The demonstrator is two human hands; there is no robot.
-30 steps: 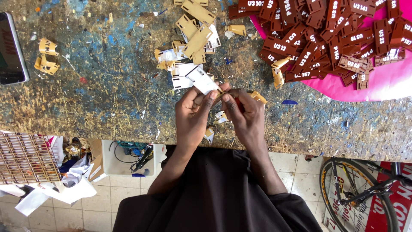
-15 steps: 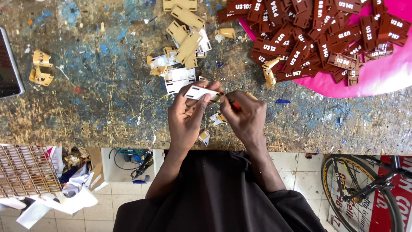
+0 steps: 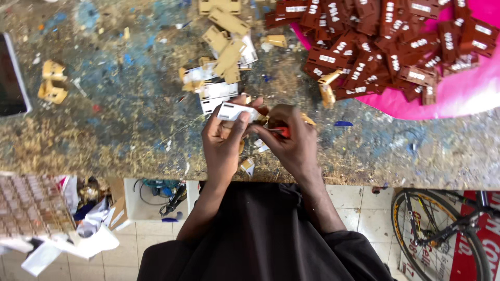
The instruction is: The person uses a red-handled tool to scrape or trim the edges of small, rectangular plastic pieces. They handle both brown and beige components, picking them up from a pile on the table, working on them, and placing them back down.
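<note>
Seemingly mid-trim, the left hand [image 3: 223, 140] pinches a small white rectangular card piece [image 3: 235, 111] while the right hand [image 3: 292, 141] grips a red-handled tool [image 3: 281, 132], needing steady alignment next.

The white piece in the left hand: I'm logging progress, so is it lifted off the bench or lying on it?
Lifted. The left hand pinches the white piece above the bench; the right hand meets it.

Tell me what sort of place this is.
Probably a small craft workshop. A paint-stained, dust-strewn workbench holds a heap of brown cut pieces on a pink sheet, tan offcuts lie scattered, and a bicycle wheel stands on the tiled floor.
</note>
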